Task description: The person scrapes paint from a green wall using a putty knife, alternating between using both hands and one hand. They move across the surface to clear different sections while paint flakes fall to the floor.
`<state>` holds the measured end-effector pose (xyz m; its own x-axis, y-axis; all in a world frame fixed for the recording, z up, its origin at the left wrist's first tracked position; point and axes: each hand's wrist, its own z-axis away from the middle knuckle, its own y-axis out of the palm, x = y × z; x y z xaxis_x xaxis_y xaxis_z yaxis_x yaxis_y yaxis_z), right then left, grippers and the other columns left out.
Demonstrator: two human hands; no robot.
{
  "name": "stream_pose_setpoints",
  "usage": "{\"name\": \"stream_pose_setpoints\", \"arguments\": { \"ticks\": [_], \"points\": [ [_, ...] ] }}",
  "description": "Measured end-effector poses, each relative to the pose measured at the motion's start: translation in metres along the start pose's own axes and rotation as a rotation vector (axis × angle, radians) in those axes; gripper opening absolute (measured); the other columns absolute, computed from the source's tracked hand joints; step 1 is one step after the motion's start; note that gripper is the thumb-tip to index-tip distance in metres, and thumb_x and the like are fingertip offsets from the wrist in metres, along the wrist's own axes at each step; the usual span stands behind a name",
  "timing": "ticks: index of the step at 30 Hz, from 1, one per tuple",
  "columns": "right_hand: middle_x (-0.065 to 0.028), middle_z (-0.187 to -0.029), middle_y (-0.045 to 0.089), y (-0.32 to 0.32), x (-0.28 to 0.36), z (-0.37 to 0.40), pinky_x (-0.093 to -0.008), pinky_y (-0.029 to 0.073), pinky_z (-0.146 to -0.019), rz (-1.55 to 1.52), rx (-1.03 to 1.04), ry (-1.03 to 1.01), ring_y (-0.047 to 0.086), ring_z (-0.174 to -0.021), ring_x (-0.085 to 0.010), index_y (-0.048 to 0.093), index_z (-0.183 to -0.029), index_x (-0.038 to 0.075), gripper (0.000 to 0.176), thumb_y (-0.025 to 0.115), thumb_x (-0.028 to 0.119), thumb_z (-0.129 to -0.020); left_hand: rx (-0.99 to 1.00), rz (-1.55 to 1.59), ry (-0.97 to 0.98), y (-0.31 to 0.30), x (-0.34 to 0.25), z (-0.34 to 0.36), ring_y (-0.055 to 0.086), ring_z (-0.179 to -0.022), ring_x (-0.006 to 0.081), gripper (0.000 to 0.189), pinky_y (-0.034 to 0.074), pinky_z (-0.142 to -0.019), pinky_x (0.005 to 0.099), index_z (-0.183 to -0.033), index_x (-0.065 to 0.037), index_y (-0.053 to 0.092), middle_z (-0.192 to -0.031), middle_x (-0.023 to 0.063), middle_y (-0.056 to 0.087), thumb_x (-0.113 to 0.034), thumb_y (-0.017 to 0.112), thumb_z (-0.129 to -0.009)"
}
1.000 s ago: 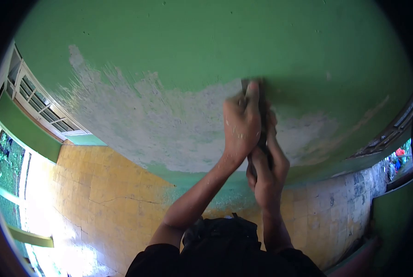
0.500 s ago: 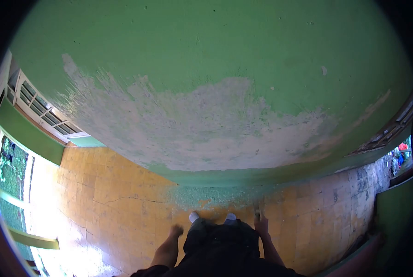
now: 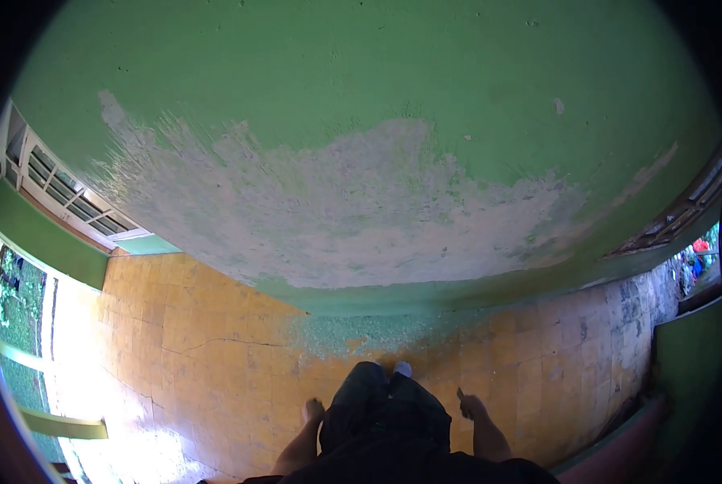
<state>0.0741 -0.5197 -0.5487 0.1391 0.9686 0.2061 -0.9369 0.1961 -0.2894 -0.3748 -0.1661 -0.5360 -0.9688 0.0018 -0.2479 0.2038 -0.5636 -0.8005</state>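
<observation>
My right hand (image 3: 473, 406) hangs low beside my right leg, its fingers closed round a small thin tool (image 3: 460, 394) that looks like a scraper. On the other side my left hand (image 3: 313, 410) hangs near my left thigh; its fingers are too small and dark to make out. Before me stands a green wall (image 3: 337, 64) with a wide scraped patch (image 3: 361, 210) of bare greyish plaster. Green paint flakes (image 3: 361, 332) lie on the floor along the foot of the wall.
Yellow floor tiles (image 3: 216, 347) stretch to both sides, with a crack at the left. A white-framed window (image 3: 74, 198) and bright openings are at the left. At the right are a worn wooden frame (image 3: 675, 218) and a dark green surface (image 3: 687, 371).
My left knee has come up and forward, hiding my left foot. My right hand has moved outward with the tool, and the wall sits slightly higher in view.
</observation>
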Motion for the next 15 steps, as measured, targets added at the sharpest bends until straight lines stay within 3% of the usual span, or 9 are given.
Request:
{"name": "stream_pose_setpoints", "arguments": {
  "ticks": [2, 3, 4, 5, 6, 8, 9, 13, 15],
  "points": [
    [-0.0063, -0.055, 0.054, -0.019, 0.078, 0.006, -0.0380, 0.040, -0.044, -0.278, 0.084, 0.006, 0.050, -0.041, -0.0216, 0.060, -0.082, 0.009, 0.032, 0.053, 0.036, -0.095, -0.026, 0.098, 0.250, -0.025, -0.074, -0.057, 0.070, -0.094, 0.0411, 0.030, 0.053, -0.079, 0.0532, -0.092, -0.005, 0.075, -0.098, 0.0234, 0.071, -0.030, 0.058, -0.092],
    [-0.0046, -0.052, 0.050, -0.021, 0.114, 0.009, -0.0359, 0.037, -0.045, -0.232, 0.056, -0.052, 0.049, -0.043, -0.0163, 0.061, -0.079, 0.005, 0.076, 0.044, 0.078, -0.093, 0.019, -0.072, 0.448, -0.030, -0.104, -0.099, 0.072, -0.087, 0.0389, 0.037, 0.055, -0.078, 0.0520, -0.089, -0.003, 0.074, -0.092, 0.0241, 0.072, -0.035, 0.055, -0.094],
    [-0.0049, -0.053, 0.051, -0.035, 0.163, 0.033, -0.0364, 0.037, -0.045, -0.118, 0.102, -0.069, 0.050, -0.044, -0.0161, 0.063, -0.088, 0.005, 0.074, 0.044, 0.077, -0.093, 0.201, -0.040, 0.444, -0.067, -0.157, -0.106, 0.073, -0.072, 0.0358, 0.040, 0.059, -0.075, 0.0483, -0.086, -0.001, 0.073, -0.076, 0.0210, 0.072, -0.034, 0.053, -0.095],
    [-0.0060, -0.053, 0.053, -0.036, 0.193, 0.020, -0.0361, 0.039, -0.045, -0.020, 0.106, -0.077, 0.052, -0.044, -0.0164, 0.063, -0.104, 0.003, 0.075, 0.042, 0.075, -0.095, 0.263, -0.021, 0.483, -0.100, -0.206, -0.107, 0.072, -0.058, 0.0313, 0.041, 0.061, -0.069, 0.0431, -0.086, 0.000, 0.072, -0.063, 0.0162, 0.070, -0.033, 0.051, -0.097],
    [-0.0072, -0.058, 0.057, -0.044, 0.243, 0.054, -0.0362, 0.042, -0.047, 0.173, 0.117, -0.123, 0.053, -0.046, -0.0173, 0.060, -0.117, 0.003, 0.064, 0.049, 0.063, -0.097, 0.343, -0.004, 0.482, -0.129, -0.253, -0.104, 0.072, -0.056, 0.0280, 0.043, 0.061, -0.064, 0.0391, -0.084, 0.002, 0.071, -0.059, 0.0130, 0.069, -0.033, 0.050, -0.099],
    [-0.0078, -0.064, 0.061, -0.043, 0.290, 0.103, -0.0364, 0.045, -0.049, 0.055, 0.016, -0.558, 0.056, -0.049, -0.0182, 0.059, -0.114, 0.002, 0.044, 0.058, 0.042, -0.097, 0.422, 0.233, 0.573, -0.174, -0.328, -0.091, 0.072, -0.058, 0.0240, 0.043, 0.061, -0.062, 0.0359, -0.099, 0.007, 0.068, -0.073, 0.0166, 0.073, -0.033, 0.052, -0.103],
    [-0.0069, -0.068, 0.061, -0.045, 0.313, 0.144, -0.0357, 0.046, -0.049, -0.003, -0.002, -0.636, 0.056, -0.051, -0.0172, 0.058, -0.121, 0.002, 0.040, 0.059, 0.033, -0.096, 0.461, 0.376, 0.597, -0.194, -0.361, -0.077, 0.073, -0.062, 0.0218, 0.042, 0.061, -0.063, 0.0343, -0.108, 0.008, 0.067, -0.081, 0.0173, 0.075, -0.031, 0.051, -0.105],
    [-0.0030, -0.076, 0.056, -0.052, 0.356, 0.307, -0.0286, 0.045, -0.049, -0.472, 0.018, -0.899, 0.053, -0.056, -0.0098, 0.035, -0.157, 0.011, 0.060, 0.054, 0.014, -0.099, 0.586, 1.051, 0.691, -0.271, -0.439, 0.020, 0.074, -0.092, 0.0226, 0.041, 0.060, -0.081, 0.0312, -0.136, 0.003, 0.051, -0.115, 0.0171, 0.066, -0.028, 0.047, -0.110],
    [-0.0017, -0.077, 0.054, -0.060, 0.360, 0.356, -0.0254, 0.043, -0.049, -0.602, -0.023, -1.017, 0.051, -0.056, -0.0072, 0.024, -0.163, 0.014, 0.067, 0.049, 0.010, -0.101, 0.491, 1.196, 0.721, -0.289, -0.455, 0.054, 0.073, -0.093, 0.0215, 0.041, 0.059, -0.082, 0.0302, -0.136, 0.001, 0.050, -0.118, 0.0169, 0.064, -0.031, 0.046, -0.110]
  ]
}}
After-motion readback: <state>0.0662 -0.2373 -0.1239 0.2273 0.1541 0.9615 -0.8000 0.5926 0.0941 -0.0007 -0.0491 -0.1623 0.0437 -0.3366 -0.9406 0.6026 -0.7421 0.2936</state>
